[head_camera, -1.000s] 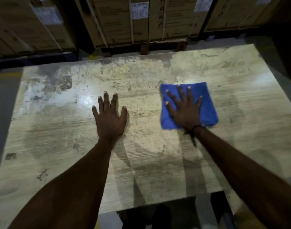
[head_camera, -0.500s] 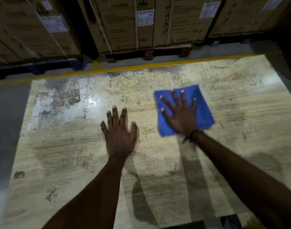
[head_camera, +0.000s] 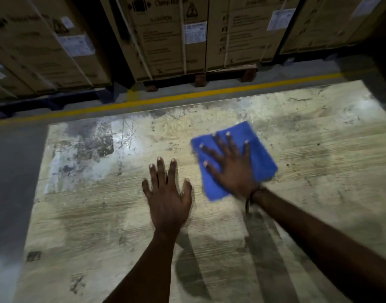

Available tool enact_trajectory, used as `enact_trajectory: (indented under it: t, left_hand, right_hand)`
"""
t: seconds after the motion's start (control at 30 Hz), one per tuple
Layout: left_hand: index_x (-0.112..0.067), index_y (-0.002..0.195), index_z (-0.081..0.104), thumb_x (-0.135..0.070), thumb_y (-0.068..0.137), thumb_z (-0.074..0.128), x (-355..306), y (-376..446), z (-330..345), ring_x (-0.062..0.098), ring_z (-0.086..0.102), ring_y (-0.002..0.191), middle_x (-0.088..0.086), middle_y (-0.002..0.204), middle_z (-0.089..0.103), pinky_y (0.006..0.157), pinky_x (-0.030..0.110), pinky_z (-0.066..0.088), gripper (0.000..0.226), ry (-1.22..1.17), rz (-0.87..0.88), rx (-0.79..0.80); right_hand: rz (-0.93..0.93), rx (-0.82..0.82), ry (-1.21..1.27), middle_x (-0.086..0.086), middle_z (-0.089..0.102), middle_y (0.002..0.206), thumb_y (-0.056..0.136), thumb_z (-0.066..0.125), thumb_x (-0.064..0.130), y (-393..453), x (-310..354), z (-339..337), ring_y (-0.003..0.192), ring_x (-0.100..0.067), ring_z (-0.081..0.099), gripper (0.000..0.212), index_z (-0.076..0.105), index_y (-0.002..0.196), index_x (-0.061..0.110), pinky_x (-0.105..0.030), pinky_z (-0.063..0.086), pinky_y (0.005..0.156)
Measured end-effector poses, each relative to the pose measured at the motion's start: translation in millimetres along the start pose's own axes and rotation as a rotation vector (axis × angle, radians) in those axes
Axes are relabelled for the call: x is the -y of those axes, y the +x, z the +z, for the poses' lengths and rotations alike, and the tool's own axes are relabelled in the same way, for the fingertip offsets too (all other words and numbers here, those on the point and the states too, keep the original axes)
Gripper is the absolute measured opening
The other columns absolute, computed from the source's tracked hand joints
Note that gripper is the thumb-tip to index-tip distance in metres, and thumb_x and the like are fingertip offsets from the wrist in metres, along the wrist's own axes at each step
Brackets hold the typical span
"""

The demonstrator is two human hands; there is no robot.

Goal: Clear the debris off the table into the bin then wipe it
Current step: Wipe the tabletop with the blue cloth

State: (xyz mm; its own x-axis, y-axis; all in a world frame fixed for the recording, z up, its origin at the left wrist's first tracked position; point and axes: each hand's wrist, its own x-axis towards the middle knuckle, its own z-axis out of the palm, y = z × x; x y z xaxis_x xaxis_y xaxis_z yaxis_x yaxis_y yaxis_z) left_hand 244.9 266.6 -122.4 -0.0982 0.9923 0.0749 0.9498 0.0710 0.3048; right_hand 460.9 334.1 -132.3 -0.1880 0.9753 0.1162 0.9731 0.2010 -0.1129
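Note:
A folded blue cloth (head_camera: 262, 162) lies flat on the worn, stained wooden table (head_camera: 319, 149), right of centre. My right hand (head_camera: 229, 167) presses down on the cloth with its fingers spread and straight; it looks motion-blurred. To the left of the cloth, my left hand (head_camera: 168, 200) rests flat on the bare tabletop, fingers straight. No bin and no debris show in this view.
Beyond the table's far edge runs a grey floor with a yellow line (head_camera: 187, 97). Behind it stand large strapped cardboard boxes (head_camera: 165, 36) on pallets. Grey floor (head_camera: 12, 171) lies past the table's left edge. A dark scuffed patch (head_camera: 89, 147) marks the table's far left.
My right hand has slid the blue cloth to the left and slightly toward me, closer to my left hand. The view has tilted up, showing more floor and boxes.

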Motion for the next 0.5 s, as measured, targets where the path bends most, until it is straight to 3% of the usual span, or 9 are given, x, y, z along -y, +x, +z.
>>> enact_trajectory:
  t: [0.13,0.27,0.3,0.43,0.5]
  left_hand:
    - [-0.033,0.167,0.021,-0.056,0.102,0.040,-1,-1,-2,0.023,0.001,0.163,-0.002,0.177,0.003,0.128,0.058,0.010,0.071,-0.003,0.000,-0.008]
    - [-0.034,0.167,0.021,-0.056,0.102,0.042,-1,0,-3,0.022,0.000,0.163,-0.002,0.177,0.003,0.128,0.057,0.009,0.072,-0.012,-0.012,0.000]
    - [-0.034,0.167,0.022,-0.056,0.101,0.042,-1,0,-3,0.022,0.000,0.163,-0.002,0.177,0.003,0.128,0.058,0.010,0.072,-0.011,-0.012,0.005]
    - [-0.034,0.166,0.023,-0.055,0.100,0.041,0,1,-2,0.023,0.002,0.163,-0.002,0.177,0.003,0.127,0.058,0.011,0.072,-0.003,-0.005,0.003]
    - [-0.035,0.167,0.021,-0.056,0.102,0.039,0,0,-1,0.022,0.001,0.163,-0.003,0.177,0.002,0.127,0.058,0.011,0.071,0.006,-0.012,0.008]
  right_hand:
    - [0.283,0.031,0.079,0.006,0.018,0.173,0.098,0.025,0.072,96,-62,-2,0.160,-0.032,0.010,0.061,0.028,0.157,0.055,-0.077,0.008,0.116]
    - [0.386,0.041,0.133,0.005,0.008,0.175,0.099,0.024,0.071,120,-39,2,0.160,-0.035,0.001,0.063,0.023,0.159,0.053,-0.078,0.000,0.117]
    - [0.319,0.022,0.116,0.005,0.009,0.174,0.099,0.024,0.071,111,-21,6,0.161,-0.034,0.002,0.063,0.023,0.159,0.053,-0.077,0.001,0.117]
    - [-0.244,0.055,0.072,0.008,0.009,0.174,0.102,0.028,0.070,65,18,18,0.162,-0.027,0.000,0.060,0.022,0.159,0.054,-0.073,0.001,0.119]
    - [-0.192,0.031,0.075,0.010,0.014,0.173,0.101,0.031,0.071,79,1,16,0.161,-0.026,0.007,0.059,0.025,0.157,0.056,-0.073,0.006,0.119]
